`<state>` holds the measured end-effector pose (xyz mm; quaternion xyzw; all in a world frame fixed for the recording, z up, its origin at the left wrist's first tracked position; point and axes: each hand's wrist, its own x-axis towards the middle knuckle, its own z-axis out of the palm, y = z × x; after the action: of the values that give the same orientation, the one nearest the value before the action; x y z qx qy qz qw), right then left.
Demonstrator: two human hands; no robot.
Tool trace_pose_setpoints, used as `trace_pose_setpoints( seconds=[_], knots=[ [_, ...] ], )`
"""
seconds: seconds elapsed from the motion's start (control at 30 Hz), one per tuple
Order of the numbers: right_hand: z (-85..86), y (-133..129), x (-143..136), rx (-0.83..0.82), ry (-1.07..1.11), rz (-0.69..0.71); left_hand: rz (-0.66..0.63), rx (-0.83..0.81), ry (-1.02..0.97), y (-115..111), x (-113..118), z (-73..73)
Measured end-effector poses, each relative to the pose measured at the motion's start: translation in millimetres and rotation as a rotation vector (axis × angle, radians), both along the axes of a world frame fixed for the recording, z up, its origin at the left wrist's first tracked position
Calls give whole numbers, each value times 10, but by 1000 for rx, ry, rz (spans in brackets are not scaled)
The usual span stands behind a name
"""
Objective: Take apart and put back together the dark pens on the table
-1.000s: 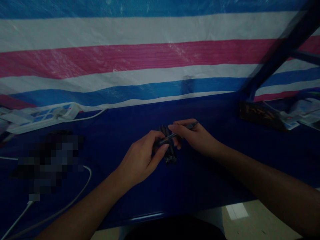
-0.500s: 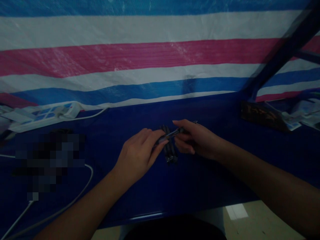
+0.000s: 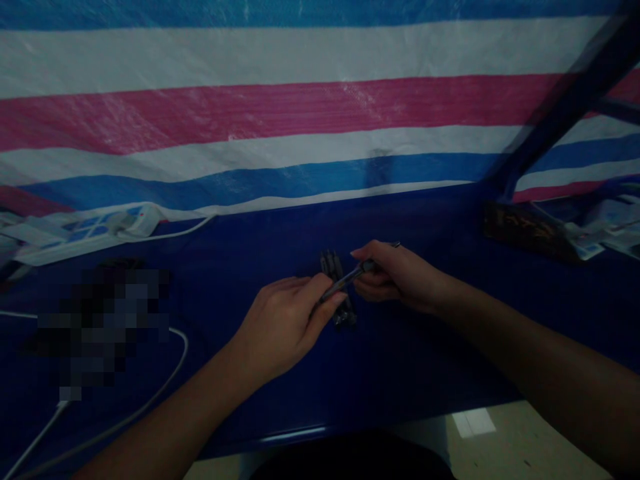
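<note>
A slim dark pen (image 3: pixel 350 277) with a clear barrel slants between my two hands, above a blue table (image 3: pixel 310 393). The fingers and thumb of my left hand (image 3: pixel 287 320) pinch its lower left part. My right hand (image 3: pixel 395 277) is closed around its upper right part, and the tip of the pen sticks out past the knuckles. Below the pen lies a small bundle of dark pens (image 3: pixel 345 313), side by side on the table and partly covered by my left fingers.
At the left are a white power strip (image 3: pixel 90 233), white cables and a pixelated dark object (image 3: pixel 110 327). A dark patterned box (image 3: pixel 525 230) sits at the back right beside more cables. A striped sheet (image 3: pixel 300 107) hangs behind the table.
My left hand has moved down and a little right along with its end of the pen. My right hand has shifted slightly right. More of the pen's barrel shows between them.
</note>
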<state>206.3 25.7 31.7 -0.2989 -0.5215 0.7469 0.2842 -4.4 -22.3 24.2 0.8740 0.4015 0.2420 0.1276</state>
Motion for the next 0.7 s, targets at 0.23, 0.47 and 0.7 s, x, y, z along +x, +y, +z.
trace_pose_setpoints(
  seconds=[0.23, 0.47, 0.7],
  knots=[
    [41, -5, 104, 286, -117, 49, -140, -562, -167, -16, 0, 102],
    [116, 102, 183, 529, -166, 117, -76, -456, -154, 122, -120, 103],
    [-2, 259, 207, 522, -120, -61, 0, -237, -53, 225, -183, 51]
  ],
)
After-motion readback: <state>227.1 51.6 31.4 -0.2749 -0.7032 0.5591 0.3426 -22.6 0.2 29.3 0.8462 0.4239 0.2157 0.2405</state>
